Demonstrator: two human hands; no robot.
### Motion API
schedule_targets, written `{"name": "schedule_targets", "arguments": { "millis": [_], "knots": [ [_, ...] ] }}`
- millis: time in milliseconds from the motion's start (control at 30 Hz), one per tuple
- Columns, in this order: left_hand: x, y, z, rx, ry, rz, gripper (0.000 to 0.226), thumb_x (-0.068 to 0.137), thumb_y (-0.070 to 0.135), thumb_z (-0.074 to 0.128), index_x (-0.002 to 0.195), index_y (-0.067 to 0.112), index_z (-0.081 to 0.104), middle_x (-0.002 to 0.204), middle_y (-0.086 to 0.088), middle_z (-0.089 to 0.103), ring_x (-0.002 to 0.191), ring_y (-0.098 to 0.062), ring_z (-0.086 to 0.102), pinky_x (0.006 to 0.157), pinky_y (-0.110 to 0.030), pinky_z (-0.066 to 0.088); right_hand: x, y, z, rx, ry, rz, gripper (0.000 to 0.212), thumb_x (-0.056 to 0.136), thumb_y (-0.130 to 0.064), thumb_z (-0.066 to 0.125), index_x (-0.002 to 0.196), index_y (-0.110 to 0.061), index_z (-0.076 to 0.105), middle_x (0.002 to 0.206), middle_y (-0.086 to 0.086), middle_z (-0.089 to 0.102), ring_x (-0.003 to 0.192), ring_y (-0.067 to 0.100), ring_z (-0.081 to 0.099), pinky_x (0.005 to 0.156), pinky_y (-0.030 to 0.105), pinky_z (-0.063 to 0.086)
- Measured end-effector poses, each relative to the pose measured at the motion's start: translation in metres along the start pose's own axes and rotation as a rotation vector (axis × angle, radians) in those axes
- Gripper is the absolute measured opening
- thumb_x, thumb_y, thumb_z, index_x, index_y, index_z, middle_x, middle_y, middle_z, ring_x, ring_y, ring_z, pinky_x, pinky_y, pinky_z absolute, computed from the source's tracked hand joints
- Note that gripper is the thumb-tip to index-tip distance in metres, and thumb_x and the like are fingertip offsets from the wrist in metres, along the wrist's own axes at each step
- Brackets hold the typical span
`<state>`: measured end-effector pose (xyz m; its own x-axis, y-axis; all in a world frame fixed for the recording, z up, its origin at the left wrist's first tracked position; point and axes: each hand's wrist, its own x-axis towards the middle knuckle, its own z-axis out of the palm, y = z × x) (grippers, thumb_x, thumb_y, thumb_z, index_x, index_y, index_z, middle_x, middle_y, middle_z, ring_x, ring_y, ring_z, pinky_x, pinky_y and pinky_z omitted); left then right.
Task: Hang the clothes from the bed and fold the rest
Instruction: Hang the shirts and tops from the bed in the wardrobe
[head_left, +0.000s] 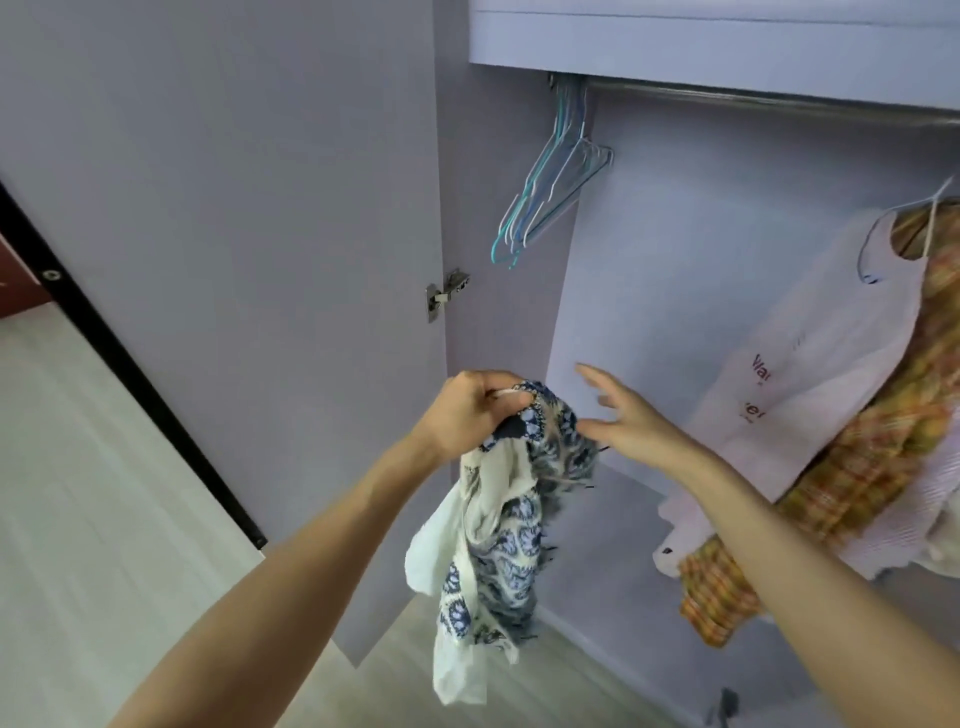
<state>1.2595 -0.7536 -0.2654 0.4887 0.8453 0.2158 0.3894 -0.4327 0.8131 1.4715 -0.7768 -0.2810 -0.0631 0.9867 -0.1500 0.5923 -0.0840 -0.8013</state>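
Two bare hands work in front of an open lilac wardrobe (675, 249). Left hand (467, 410) is clenched tight around the gathered top of a blue-and-cream patterned garment (498, 535); the cloth hangs bunched below the fist, its shape and type impossible to make out. A thin pale strand crosses the left fingers, too small to identify. Right hand (618, 415) is spread wide, fingers apart, gripping nothing; its thumb sits just beside the bunched cloth, contact not certain.

Bunch of empty wire hangers (550, 192), teal and white, hangs at the left end of the metal rail (753, 101); exact count unreadable, hooks lost in shadow under the shelf. Rail runs off the right edge.

White ribbed tank top (810, 374) hangs on a hanger at right, red lettering only partly legible. Behind it, an orange plaid garment (883, 467), partly covered and cut off by the frame edge. More pale fabric at far right, unclear.

Wardrobe door (234, 208) stands open at left, hinge (447, 293) visible. Dark object at the bottom edge, unidentifiable.
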Motion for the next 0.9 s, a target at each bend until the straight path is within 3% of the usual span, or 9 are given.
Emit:
{"name": "schedule_targets", "arguments": {
  "millis": [100, 200, 333, 433, 567, 633, 700, 800, 900],
  "knots": [
    [-0.003, 0.012, 0.002, -0.098, 0.067, 0.022, 0.011, 0.087, 0.015, 0.064, 0.087, 0.021, 0.073, 0.084, 0.006, 0.063, 0.076, -0.008, 0.060, 0.075, -0.019, 0.047, -0.003, -0.018, 0.020, 0.099, -0.209, -0.144, 0.048, 0.085, -0.003, 0.060, 0.128, -0.021, 0.046, 0.122, -0.002, 0.056, 0.108, 0.006, 0.052, 0.089, 0.026, 0.043],
    [-0.010, 0.012, -0.005, -0.266, 0.156, -0.019, 0.020, 0.079, 0.009, 0.071, 0.087, 0.027, 0.068, 0.084, 0.007, 0.056, 0.065, 0.000, 0.054, 0.070, -0.017, 0.046, -0.004, -0.027, 0.030, 0.026, -0.051, -0.183, 0.017, 0.084, -0.001, 0.055, 0.080, -0.017, 0.052, 0.071, -0.004, 0.051, 0.064, 0.008, 0.046, 0.058, 0.020, 0.036],
    [-0.028, -0.008, -0.008, -0.245, -0.008, -0.215, 0.058, 0.073, 0.013, 0.076, 0.122, 0.023, 0.046, 0.103, 0.004, 0.051, 0.059, -0.005, 0.053, 0.062, -0.018, 0.048, -0.002, -0.039, 0.026, 0.120, 0.234, -0.233, 0.019, 0.085, 0.002, 0.049, 0.092, -0.016, 0.050, 0.080, -0.008, 0.053, 0.067, -0.001, 0.048, 0.055, 0.006, 0.036],
    [-0.037, -0.027, 0.007, 0.115, -0.032, -0.327, 0.033, 0.082, 0.027, 0.070, 0.106, 0.011, 0.055, 0.100, 0.001, 0.054, 0.076, -0.014, 0.059, 0.065, -0.017, 0.049, -0.002, -0.053, 0.026, 0.233, 0.264, -0.291, 0.027, 0.086, 0.000, 0.048, 0.086, -0.027, 0.049, 0.081, -0.006, 0.055, 0.062, -0.003, 0.049, 0.053, 0.008, 0.037],
    [-0.036, -0.036, 0.028, 0.151, -0.056, -0.345, 0.018, 0.087, 0.033, 0.060, 0.090, 0.016, 0.055, 0.096, 0.000, 0.051, 0.086, -0.018, 0.055, 0.072, -0.022, 0.044, -0.004, -0.063, 0.025, 0.345, 0.351, -0.331, 0.025, 0.086, -0.001, 0.046, 0.085, -0.026, 0.049, 0.072, -0.005, 0.048, 0.046, -0.006, 0.040, 0.043, 0.008, 0.031],
    [-0.033, -0.033, 0.034, 0.133, 0.058, -0.352, 0.016, 0.088, 0.018, 0.050, 0.073, 0.018, 0.047, 0.079, 0.004, 0.048, 0.073, -0.019, 0.052, 0.059, -0.014, 0.039, -0.005, -0.058, 0.021, 0.386, 0.413, -0.299, 0.022, 0.086, 0.000, 0.045, 0.082, -0.022, 0.048, 0.067, -0.006, 0.043, 0.043, -0.006, 0.036, 0.042, 0.008, 0.029],
    [-0.027, -0.033, 0.031, 0.141, 0.230, -0.367, 0.019, 0.087, 0.008, 0.045, 0.069, 0.011, 0.050, 0.065, 0.004, 0.051, 0.062, -0.023, 0.053, 0.054, -0.022, 0.040, -0.008, -0.046, 0.013, 0.407, 0.477, -0.252, 0.019, 0.086, 0.001, 0.046, 0.081, -0.018, 0.048, 0.066, -0.006, 0.043, 0.043, -0.006, 0.038, 0.042, 0.009, 0.031],
    [-0.020, -0.043, 0.013, 0.281, 0.324, -0.379, 0.020, 0.089, 0.009, 0.051, 0.104, 0.007, 0.064, 0.093, -0.010, 0.068, 0.086, -0.033, 0.062, 0.072, -0.032, 0.048, -0.016, -0.018, 0.003, 0.370, 0.582, -0.151, 0.015, 0.086, 0.001, 0.049, 0.084, -0.014, 0.045, 0.068, -0.002, 0.042, 0.047, -0.001, 0.039, 0.042, 0.014, 0.032],
    [-0.017, -0.047, -0.002, 0.312, 0.294, -0.361, 0.023, 0.086, 0.000, 0.049, 0.101, 0.004, 0.066, 0.095, -0.015, 0.068, 0.088, -0.034, 0.062, 0.072, -0.033, 0.049, -0.023, 0.006, -0.002, 0.119, 0.464, -0.051, 0.020, 0.087, -0.001, 0.053, 0.098, -0.013, 0.041, 0.083, -0.003, 0.045, 0.063, 0.007, 0.043, 0.051, 0.012, 0.038]
  ]
}}
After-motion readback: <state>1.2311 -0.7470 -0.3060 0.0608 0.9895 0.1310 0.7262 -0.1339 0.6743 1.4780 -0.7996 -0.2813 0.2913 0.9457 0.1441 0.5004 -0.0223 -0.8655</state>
